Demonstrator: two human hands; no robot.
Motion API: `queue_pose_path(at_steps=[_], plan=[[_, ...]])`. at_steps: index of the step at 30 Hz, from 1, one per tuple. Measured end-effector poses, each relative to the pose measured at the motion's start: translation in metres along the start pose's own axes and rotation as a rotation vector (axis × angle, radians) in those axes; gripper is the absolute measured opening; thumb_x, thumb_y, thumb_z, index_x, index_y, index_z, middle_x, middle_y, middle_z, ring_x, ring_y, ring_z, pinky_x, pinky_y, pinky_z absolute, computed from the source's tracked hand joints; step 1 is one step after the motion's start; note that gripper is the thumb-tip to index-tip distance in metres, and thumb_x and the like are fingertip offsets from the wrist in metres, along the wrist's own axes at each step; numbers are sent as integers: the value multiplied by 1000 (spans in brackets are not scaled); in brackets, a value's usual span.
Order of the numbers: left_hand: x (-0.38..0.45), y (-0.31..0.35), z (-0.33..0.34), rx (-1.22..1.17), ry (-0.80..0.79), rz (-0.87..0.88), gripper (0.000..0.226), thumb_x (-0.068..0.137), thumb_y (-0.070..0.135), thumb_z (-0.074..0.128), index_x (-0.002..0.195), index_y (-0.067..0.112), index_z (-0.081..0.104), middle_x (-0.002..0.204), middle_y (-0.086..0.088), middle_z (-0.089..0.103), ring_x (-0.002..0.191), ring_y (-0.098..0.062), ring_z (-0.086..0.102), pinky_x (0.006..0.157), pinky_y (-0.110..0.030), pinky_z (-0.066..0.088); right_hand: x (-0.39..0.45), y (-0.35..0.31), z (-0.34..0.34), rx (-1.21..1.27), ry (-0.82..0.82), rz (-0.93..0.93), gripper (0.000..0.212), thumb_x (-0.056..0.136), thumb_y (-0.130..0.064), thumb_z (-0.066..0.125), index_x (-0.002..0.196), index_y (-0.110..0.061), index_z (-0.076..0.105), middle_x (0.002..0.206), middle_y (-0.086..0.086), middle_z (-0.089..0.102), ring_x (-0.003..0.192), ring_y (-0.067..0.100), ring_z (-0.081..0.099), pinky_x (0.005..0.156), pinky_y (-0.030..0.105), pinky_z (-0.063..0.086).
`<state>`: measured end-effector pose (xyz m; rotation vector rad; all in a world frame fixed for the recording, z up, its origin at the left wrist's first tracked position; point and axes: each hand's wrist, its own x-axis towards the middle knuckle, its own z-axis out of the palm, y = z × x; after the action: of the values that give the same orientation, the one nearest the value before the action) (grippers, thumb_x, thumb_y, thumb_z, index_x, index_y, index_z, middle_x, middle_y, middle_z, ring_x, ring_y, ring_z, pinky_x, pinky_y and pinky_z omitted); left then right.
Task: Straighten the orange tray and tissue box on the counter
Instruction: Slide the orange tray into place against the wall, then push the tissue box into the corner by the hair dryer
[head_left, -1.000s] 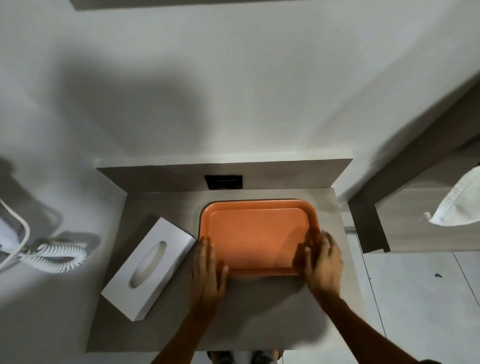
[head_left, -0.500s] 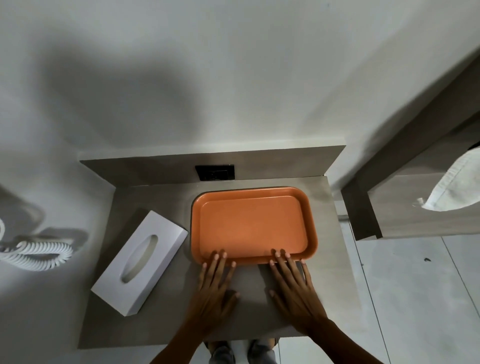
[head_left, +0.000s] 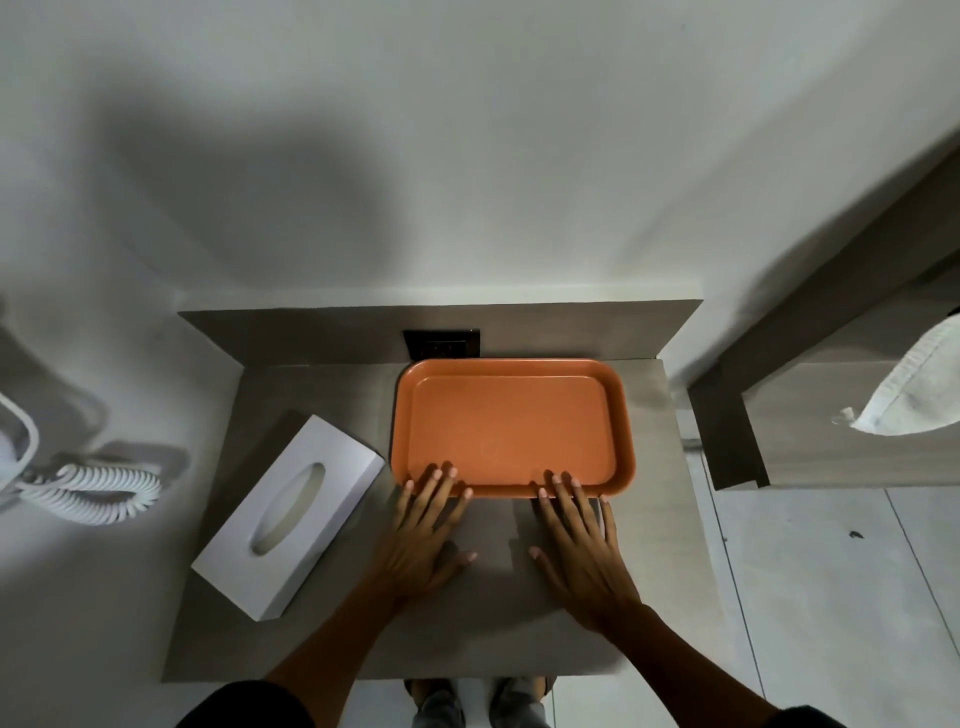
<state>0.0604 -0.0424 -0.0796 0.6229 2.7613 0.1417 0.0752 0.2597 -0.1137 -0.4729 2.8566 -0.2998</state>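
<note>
The orange tray (head_left: 511, 423) lies flat at the back of the desk (head_left: 660, 525), its far rim against the back panel just below the socket (head_left: 442, 343), its sides square to the desk edges. Both hands lie flat with fingers spread, each grip wide and holding nothing. The left hand (head_left: 423, 540) and right hand (head_left: 582, 540) sit at the tray's 6 o'clock, fingertips (head_left: 439, 475) touching its near rim. The tissue box (head_left: 291, 512) lies skewed at the tray's 8 o'clock, one corner just beside the tray.
</note>
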Motion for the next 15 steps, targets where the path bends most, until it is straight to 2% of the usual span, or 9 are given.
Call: queue_pose_path(at_steps=[2, 5, 8, 11, 15], plan=[[-4, 1, -6, -20, 31, -25, 88, 102, 72, 37, 169, 17, 27, 179, -18, 15, 165, -42, 15, 131, -57, -5, 2, -4, -5, -3, 18, -38, 85, 112, -65, 39, 179, -22, 10, 189, 7, 2, 175, 33, 5, 137, 66, 13], [-9, 0, -17, -88, 22, -102, 89, 102, 72, 42, 170, 18, 25, 179, -14, 5, 167, -38, 7, 132, -60, -2, 14, -13, -15, 18, 25, -118, 86, 111, -64, 41, 179, -25, 4, 189, 2, -5, 176, 30, 1, 137, 65, 7], [-27, -15, -27, -108, 78, -216, 89, 99, 68, 54, 166, 12, 37, 177, -19, 23, 165, -41, 20, 134, -65, 16, 33, -40, -21, 63, 30, -189, 84, 112, -65, 35, 179, -28, 0, 189, -1, -10, 176, 29, -3, 138, 63, 3], [-51, -41, -37, -63, 129, -364, 89, 96, 65, 64, 162, 8, 45, 172, -22, 36, 161, -44, 34, 127, -70, 33, 52, -77, -24, 136, 20, -267, 83, 113, -61, 38, 179, -26, 2, 189, -1, -10, 176, 30, -7, 139, 61, 0], [-87, -80, -45, -147, 182, -600, 101, 95, 73, 58, 169, 12, 27, 178, -20, 18, 167, -42, 18, 134, -64, 19, 73, -134, -15, 157, 13, -419, 79, 115, -51, 45, 178, -14, 15, 189, 8, 5, 176, 31, 6, 141, 61, 15]])
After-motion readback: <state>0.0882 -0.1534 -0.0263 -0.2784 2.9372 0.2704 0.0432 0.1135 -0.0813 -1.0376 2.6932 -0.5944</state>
